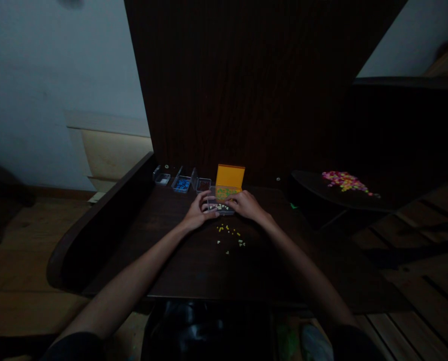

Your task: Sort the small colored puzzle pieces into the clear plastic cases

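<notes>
A clear plastic box (231, 212) with pale small pieces in it lies on the dark wooden table. My left hand (198, 212) is curved round the box's left side, thumb along the front edge and fingers toward the back. Over the right part of the box, my right hand (247, 204) has its fingertips pinched together; whatever they hold is too small to make out. Just behind stands a box with a raised orange lid (230, 176) and green pieces inside. Loose yellow pieces (221, 228) and pale pieces (241, 243) lie scattered in front of my hands.
Left of the orange lid stand open clear boxes: one with blue pieces (182, 185), one with dark contents (203, 185), one with whitish contents (164, 179). A heap of pink and yellow pieces (346, 181) lies on a dark surface at right. A raised wooden side (107, 215) borders the table's left.
</notes>
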{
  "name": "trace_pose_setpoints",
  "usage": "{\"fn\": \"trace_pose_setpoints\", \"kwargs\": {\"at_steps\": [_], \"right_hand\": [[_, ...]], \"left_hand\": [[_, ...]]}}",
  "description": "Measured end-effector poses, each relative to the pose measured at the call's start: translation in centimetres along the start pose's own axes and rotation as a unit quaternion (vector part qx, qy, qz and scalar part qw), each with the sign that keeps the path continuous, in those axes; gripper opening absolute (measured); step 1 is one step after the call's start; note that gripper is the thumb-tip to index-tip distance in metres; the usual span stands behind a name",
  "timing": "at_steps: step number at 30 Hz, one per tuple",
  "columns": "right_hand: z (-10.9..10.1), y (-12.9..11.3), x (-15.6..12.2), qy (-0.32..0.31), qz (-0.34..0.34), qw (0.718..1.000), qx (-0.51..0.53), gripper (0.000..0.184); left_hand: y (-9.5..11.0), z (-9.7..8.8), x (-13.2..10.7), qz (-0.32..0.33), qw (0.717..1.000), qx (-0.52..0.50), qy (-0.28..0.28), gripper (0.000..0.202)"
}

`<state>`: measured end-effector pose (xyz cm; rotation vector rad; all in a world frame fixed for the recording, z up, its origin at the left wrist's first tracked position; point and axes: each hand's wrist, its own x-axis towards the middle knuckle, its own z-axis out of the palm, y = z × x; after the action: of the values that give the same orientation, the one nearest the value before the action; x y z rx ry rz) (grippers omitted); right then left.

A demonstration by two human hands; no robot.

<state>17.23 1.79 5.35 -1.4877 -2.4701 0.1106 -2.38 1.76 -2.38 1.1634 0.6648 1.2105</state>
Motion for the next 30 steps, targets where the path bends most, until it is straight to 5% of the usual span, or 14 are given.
{"fn": "trace_pose_setpoints", "kwargs": {"at_steps": [7,16,24,30], "right_hand": [[0.3,0.2,0.2,-0.029,0.003,1.0,-0.004,0.026],[0.2,0.8,-1.0,0.044,-0.023,0.994,0.097,0.023],[1.4,0.8,-2.2,-0.113,-0.084,0.982,0.124,0.02],[2.0,1.4,-2.5,-0.145,-0.1,0.975,0.132,0.022]], "left_hand": [[0.0,0.0,0.0,-0.003,1.0,0.004,-0.003,0.08],[0.0,-0.4,0.3,-0.005,1.0,0.007,0.028,0.079],[0.0,-0.8,0.5,0.0,0.999,0.013,0.037,0.079],[-0.2,-1.0,0.6,0.006,0.999,0.015,0.035,0.08]]}}
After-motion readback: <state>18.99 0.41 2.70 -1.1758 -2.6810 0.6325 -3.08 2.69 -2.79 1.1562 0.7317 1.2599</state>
